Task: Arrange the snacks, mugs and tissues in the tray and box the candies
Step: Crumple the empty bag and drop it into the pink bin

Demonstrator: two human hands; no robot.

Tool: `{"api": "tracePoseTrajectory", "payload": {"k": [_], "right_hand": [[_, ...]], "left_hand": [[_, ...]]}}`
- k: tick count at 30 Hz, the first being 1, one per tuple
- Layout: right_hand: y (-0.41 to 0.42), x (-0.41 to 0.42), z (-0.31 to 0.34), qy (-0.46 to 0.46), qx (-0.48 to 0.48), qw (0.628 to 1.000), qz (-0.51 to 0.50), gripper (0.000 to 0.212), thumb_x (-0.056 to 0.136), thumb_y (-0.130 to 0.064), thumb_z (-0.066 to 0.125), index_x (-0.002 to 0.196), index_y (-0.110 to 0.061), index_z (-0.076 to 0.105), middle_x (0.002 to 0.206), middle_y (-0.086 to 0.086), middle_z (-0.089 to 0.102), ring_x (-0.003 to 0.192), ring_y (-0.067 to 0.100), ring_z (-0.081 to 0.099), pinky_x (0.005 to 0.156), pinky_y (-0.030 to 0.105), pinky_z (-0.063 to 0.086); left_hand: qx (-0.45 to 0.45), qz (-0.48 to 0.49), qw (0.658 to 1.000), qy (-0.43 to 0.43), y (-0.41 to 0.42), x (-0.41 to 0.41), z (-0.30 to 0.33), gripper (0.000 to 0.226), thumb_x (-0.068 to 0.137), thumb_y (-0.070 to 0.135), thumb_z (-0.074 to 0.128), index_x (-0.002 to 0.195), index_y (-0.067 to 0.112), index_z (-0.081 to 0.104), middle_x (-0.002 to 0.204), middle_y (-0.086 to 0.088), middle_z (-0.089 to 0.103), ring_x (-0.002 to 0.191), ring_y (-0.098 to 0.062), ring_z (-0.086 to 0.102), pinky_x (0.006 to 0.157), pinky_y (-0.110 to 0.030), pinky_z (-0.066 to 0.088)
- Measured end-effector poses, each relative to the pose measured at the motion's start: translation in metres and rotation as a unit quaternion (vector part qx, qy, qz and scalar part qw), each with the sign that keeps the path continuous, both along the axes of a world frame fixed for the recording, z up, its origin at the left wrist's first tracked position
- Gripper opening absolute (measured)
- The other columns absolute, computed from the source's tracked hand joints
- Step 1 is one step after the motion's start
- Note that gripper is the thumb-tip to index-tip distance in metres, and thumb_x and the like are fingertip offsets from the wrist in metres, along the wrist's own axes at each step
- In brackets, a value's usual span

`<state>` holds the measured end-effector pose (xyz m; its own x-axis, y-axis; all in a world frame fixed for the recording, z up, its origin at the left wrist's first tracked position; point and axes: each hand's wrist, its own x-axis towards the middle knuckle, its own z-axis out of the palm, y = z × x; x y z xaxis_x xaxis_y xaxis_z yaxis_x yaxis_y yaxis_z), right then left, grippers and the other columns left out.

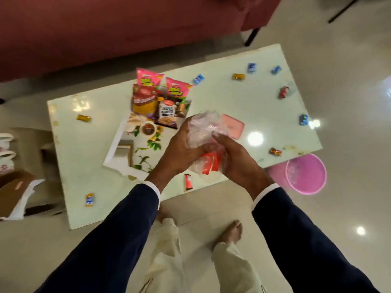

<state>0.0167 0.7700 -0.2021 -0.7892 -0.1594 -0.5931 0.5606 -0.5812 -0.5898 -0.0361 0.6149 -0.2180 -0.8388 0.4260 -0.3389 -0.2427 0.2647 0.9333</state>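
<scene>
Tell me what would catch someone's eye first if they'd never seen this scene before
First, the two hands, left and right, in the middle of the view, crumpling a clear plastic wrapper with red print above the near edge of the white table. Next, the bright snack packets piled at the far end of the floral tray, with small candies scattered across the tabletop. A pink bin stands on the floor by the table's right corner.

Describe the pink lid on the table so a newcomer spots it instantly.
Start at the white table and find the tray of snack packets. Just right of that tray, partly hidden behind the hands' crumpled clear plastic bag, lies the pink lid. It is the only flat, plain, rounded square there; the scattered candies are small and wrapped.
</scene>
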Motion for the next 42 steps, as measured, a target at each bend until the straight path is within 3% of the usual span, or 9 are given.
{"api": "tracePoseTrajectory", "payload": {"k": [5,9,17,20,24,27,32,37,42], "right_hand": [[0.102,0.063,0.012,0.012,0.340,0.936,0.094,0.083,0.083,-0.053,0.072,0.149,-0.031,0.026,0.149,0.001,0.042,0.126,0.021,0.054,0.100,0.036,0.049],[0.164,0.116,0.012,0.155,0.479,0.854,0.130,0.123,0.065,-0.052,0.086,0.155,-0.044,0.002,0.162,-0.010,0.010,0.151,0.016,0.015,0.112,0.033,0.034],[0.284,0.186,-0.024,0.073,0.553,0.830,-0.034,0.077,0.070,-0.023,0.087,0.137,-0.023,0.049,0.126,-0.006,0.060,0.113,0.012,0.058,0.089,0.011,0.047],[0.316,0.200,-0.037,-0.002,0.549,0.835,-0.049,0.060,0.078,-0.007,0.077,0.131,-0.020,0.054,0.118,-0.006,0.064,0.106,0.018,0.064,0.085,0.032,0.058],[0.344,0.204,-0.050,-0.035,0.577,0.815,-0.026,0.061,0.080,-0.006,0.076,0.134,-0.023,0.051,0.125,-0.004,0.066,0.106,0.006,0.059,0.088,0.015,0.045],[0.378,0.202,-0.055,-0.053,0.506,0.860,0.022,0.082,0.075,-0.004,0.081,0.143,-0.020,0.038,0.134,0.002,0.057,0.118,0.014,0.055,0.088,0.020,0.050],[0.440,0.218,-0.088,-0.099,0.240,0.962,-0.085,0.094,0.072,0.003,0.080,0.147,-0.025,0.030,0.138,0.011,0.051,0.125,0.033,0.055,0.097,0.053,0.054],[0.478,0.232,-0.161,-0.171,0.369,0.909,-0.092,0.070,0.078,-0.017,0.082,0.139,-0.023,0.047,0.132,0.005,0.052,0.116,0.029,0.060,0.086,0.046,0.060],[0.500,0.232,-0.251,-0.179,0.500,0.847,0.030,0.058,0.085,-0.013,0.069,0.138,-0.027,0.050,0.146,0.005,0.025,0.132,0.036,0.039,0.113,0.046,0.041]], "left_hand": [[-0.114,0.076,0.989,0.054,0.090,0.033,-0.002,0.044,0.070,0.058,0.079,0.106,0.042,0.059,0.097,0.023,0.071,0.091,0.007,0.066,0.068,-0.006,0.048],[-0.093,0.022,0.995,-0.023,0.189,0.070,0.004,0.041,0.074,0.033,0.086,0.109,0.028,0.067,0.102,0.007,0.075,0.097,-0.016,0.072,0.082,-0.034,0.058],[0.040,-0.134,0.964,-0.224,0.321,0.136,0.003,0.043,0.084,0.024,0.076,0.124,0.015,0.065,0.118,-0.009,0.072,0.114,-0.029,0.068,0.093,-0.038,0.056],[-0.025,-0.193,0.959,-0.207,0.354,0.153,-0.013,0.068,0.089,0.037,0.075,0.146,0.025,0.040,0.141,0.000,0.053,0.123,-0.023,0.060,0.073,-0.030,0.059],[-0.022,-0.193,0.952,-0.235,0.406,0.161,-0.038,0.075,0.090,0.046,0.070,0.150,0.044,0.025,0.146,0.010,0.043,0.122,-0.016,0.058,0.062,-0.025,0.059],[-0.070,-0.202,0.964,-0.156,0.448,0.160,-0.063,0.045,0.096,0.025,0.067,0.135,0.034,0.046,0.126,0.007,0.058,0.119,-0.022,0.060,0.070,-0.025,0.058],[-0.105,-0.212,0.955,-0.180,0.507,0.159,-0.111,0.052,0.092,0.006,0.067,0.134,0.032,0.050,0.133,0.000,0.056,0.128,-0.027,0.053,0.085,-0.027,0.052],[-0.124,-0.244,0.939,-0.210,0.541,0.167,-0.157,0.064,0.091,0.006,0.070,0.144,0.032,0.044,0.148,0.000,0.047,0.137,-0.024,0.044,0.115,-0.049,0.042],[-0.339,-0.305,0.889,0.033,0.554,0.192,-0.218,0.068,0.095,0.014,0.066,0.154,0.028,0.036,0.154,-0.013,0.036,0.136,-0.032,0.040,0.110,-0.049,0.045]]}}
